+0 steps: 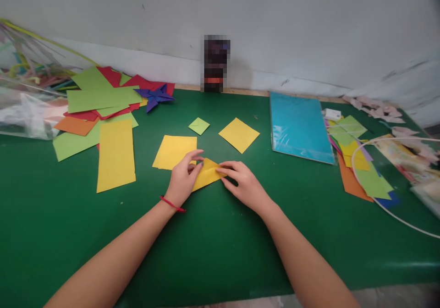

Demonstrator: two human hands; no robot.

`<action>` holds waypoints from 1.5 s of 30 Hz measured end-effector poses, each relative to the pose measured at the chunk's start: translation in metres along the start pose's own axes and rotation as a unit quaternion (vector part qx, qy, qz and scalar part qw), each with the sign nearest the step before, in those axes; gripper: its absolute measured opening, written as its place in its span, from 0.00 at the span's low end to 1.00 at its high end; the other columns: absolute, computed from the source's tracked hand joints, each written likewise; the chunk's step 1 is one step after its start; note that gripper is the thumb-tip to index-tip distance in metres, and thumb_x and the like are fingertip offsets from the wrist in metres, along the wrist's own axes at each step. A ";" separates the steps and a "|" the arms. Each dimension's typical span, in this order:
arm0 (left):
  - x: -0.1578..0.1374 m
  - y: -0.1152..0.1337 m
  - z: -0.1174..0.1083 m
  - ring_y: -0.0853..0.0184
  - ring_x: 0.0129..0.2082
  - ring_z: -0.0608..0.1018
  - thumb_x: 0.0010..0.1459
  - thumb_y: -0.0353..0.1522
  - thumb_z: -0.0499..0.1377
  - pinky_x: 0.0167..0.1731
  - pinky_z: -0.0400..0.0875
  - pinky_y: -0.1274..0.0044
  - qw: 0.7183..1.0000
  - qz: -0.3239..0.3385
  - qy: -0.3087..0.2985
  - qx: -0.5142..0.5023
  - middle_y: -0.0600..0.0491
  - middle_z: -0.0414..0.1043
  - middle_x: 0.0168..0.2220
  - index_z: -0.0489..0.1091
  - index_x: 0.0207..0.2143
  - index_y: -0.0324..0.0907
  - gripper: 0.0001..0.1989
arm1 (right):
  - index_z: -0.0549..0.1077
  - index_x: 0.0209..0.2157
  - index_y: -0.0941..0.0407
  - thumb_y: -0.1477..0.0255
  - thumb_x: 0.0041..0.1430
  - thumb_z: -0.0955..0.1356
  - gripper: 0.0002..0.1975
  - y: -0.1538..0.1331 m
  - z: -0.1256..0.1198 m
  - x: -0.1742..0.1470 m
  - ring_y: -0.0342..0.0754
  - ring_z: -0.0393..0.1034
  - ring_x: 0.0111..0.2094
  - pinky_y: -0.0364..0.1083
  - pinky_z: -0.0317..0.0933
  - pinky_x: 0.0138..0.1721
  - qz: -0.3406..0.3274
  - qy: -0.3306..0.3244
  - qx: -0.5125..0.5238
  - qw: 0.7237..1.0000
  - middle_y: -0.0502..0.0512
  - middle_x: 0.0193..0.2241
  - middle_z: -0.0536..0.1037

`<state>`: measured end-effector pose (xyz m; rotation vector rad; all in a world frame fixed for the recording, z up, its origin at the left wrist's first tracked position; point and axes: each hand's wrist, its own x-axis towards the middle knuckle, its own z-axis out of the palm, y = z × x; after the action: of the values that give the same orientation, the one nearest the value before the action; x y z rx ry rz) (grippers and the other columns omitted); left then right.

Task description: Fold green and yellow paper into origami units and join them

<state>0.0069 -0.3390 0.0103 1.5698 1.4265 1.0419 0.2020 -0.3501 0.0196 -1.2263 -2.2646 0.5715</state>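
Note:
Between my two hands is a folded piece of yellow paper (205, 175), roughly triangular, over the green table. My left hand (184, 174) pinches its left side between thumb and fingers, partly covering it. At the right corner, the fingers of my right hand (244, 184) close on the paper's edge. Square yellow sheets (175, 151) lie just behind my left hand. Farther back are a yellow square (239, 135), turned like a diamond, and a small folded green paper (199, 126).
Left, a long yellow sheet (116, 156) lies by a pile of green, red and orange papers (103, 99) with a purple folded star (156, 98). A blue packet (299, 127) lies right of centre. Paper scraps (364, 166) and a white cable (388, 210) are far right.

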 end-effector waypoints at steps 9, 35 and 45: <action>0.007 -0.010 -0.005 0.71 0.30 0.77 0.56 0.28 0.53 0.35 0.73 0.76 0.999 -0.011 -0.027 -0.041 0.48 0.72 0.41 0.59 0.53 0.43 0.20 | 0.72 0.43 0.49 0.76 0.58 0.63 0.13 0.002 -0.003 0.001 0.51 0.64 0.48 0.54 0.62 0.47 -0.041 0.012 -0.018 0.999 0.56 0.48 0.71; 0.000 0.003 -0.009 0.65 0.35 0.72 0.62 0.31 0.49 0.36 0.69 0.72 0.955 0.143 -0.114 0.232 0.52 0.69 0.34 0.65 0.34 0.42 0.06 | 0.75 0.33 0.51 0.67 0.59 0.65 0.07 0.018 -0.006 0.010 0.48 0.70 0.38 0.50 0.58 0.42 0.096 0.044 0.035 0.994 0.51 0.35 0.78; -0.003 0.006 0.000 0.65 0.36 0.72 0.63 0.32 0.47 0.38 0.68 0.72 0.941 0.158 -0.085 0.289 0.50 0.69 0.35 0.65 0.35 0.42 0.09 | 0.74 0.32 0.52 0.67 0.59 0.65 0.07 0.016 0.001 0.014 0.48 0.70 0.37 0.48 0.57 0.40 0.121 0.055 0.009 0.991 0.51 0.32 0.77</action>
<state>0.0095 -0.3425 0.0155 2.3114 1.4664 0.6573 0.2051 -0.3299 0.0127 -1.4972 -2.0313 0.5939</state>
